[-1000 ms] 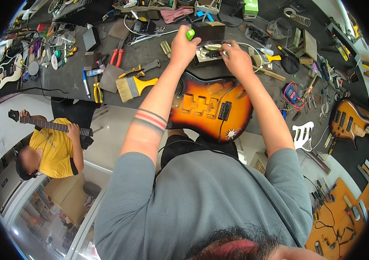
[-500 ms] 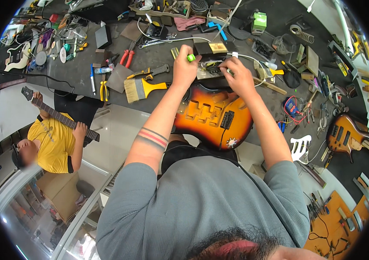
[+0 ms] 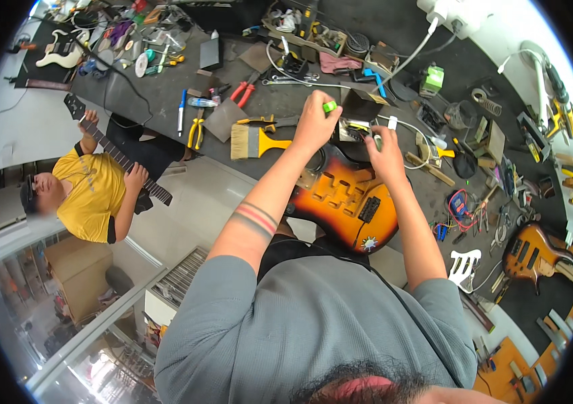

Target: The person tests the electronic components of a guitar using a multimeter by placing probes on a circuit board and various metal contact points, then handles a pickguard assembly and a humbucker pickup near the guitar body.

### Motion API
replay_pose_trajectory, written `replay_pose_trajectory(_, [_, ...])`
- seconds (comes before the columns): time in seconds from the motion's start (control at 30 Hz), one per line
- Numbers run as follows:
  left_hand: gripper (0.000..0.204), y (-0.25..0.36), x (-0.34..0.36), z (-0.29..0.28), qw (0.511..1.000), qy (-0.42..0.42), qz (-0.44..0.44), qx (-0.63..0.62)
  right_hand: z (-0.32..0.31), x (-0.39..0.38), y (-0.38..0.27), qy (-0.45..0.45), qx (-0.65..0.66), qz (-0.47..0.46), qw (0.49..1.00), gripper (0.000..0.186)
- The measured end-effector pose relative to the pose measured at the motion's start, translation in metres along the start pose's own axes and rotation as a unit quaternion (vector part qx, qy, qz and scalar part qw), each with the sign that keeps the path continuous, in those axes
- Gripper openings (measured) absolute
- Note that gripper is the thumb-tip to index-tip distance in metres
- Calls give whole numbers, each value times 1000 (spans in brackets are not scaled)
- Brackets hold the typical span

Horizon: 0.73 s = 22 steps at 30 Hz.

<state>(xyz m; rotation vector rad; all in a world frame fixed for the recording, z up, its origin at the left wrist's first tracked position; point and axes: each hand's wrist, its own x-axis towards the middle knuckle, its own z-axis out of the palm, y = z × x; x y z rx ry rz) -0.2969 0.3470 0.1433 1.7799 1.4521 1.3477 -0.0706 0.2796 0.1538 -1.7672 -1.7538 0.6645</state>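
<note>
My left hand [image 3: 318, 122] is closed around a slim object, of which a bright green end [image 3: 329, 106] pokes out past the fingers. Just right of it sits a small open box [image 3: 364, 105] with a dark raised lid and small dark pieces inside. At the box's near right corner, my right hand [image 3: 387, 156] pinches a small pale green piece [image 3: 378, 143], mostly covered by the fingers. Close in front of me lies a sunburst electric guitar body [image 3: 347, 202] with bare pickup cavities, a black bridge and a sun-shaped sticker; the right wrist passes over its edge.
Left of my hands lie a wide paintbrush [image 3: 259, 142], red-handled pliers [image 3: 243, 91] and yellow pliers [image 3: 196, 130]. A white cable [image 3: 411, 124] loops right of the box. Farther right are a multimeter [image 3: 459, 204] and another guitar body [image 3: 535, 252]. A person in yellow [image 3: 91, 195] holds a guitar neck.
My view has shifted, so the bench things appear farther right and mostly lower. Relative to the box, my right hand has drawn nearer to me. The left hand keeps its grip on the green-ended object.
</note>
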Motion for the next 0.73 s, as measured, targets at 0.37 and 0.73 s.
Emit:
replay_pose_trajectory(0.37, [23,36,-104,-203,823,-99,-432,-356,21,-32,-119,-213,414,183,866,42])
replay_pose_trajectory(0.73, [33,52,-140,-343,837,-14,-406,-366,159,-57,-280,-350,582,165,715,46])
